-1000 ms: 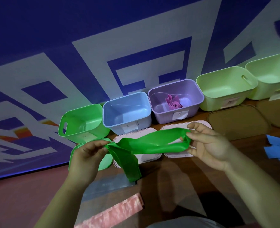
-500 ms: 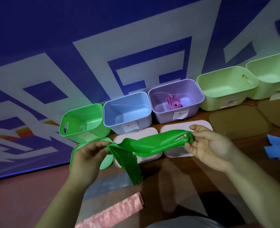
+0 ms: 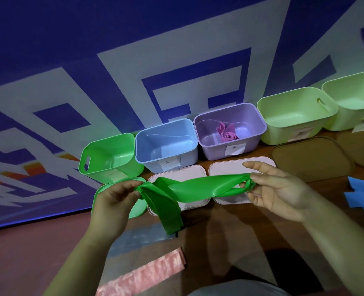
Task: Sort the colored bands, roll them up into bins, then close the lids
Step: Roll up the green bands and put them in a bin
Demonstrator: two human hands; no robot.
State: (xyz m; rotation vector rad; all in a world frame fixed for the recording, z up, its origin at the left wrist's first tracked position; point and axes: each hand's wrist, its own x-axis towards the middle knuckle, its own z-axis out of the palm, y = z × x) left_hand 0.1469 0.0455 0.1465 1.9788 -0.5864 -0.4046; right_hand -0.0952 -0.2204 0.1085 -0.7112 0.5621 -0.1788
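Note:
A green band (image 3: 189,190) stretches between my hands above the lids, and one end hangs down toward the table. My left hand (image 3: 114,197) pinches its left fold. My right hand (image 3: 277,189) pinches the twisted right end. Behind them stands a row of open bins: a green bin (image 3: 110,159), a blue bin (image 3: 166,146), a purple bin (image 3: 230,129) with a rolled pink band (image 3: 227,133) inside, and two pale green bins (image 3: 294,116). A green lid (image 3: 138,208) and two pink lids (image 3: 228,167) lie flat in front of the bins.
Two brown lids (image 3: 311,159) lie at the right in front of the pale green bins. Blue bands (image 3: 362,193) lie at the right edge. A pink band (image 3: 142,274) and a grey band (image 3: 138,240) lie on the wooden table near me. A blue and white wall stands behind.
My right hand has twisted the band's right end tighter and shifted slightly. The band stays stretched between both hands; the left hand has barely moved.

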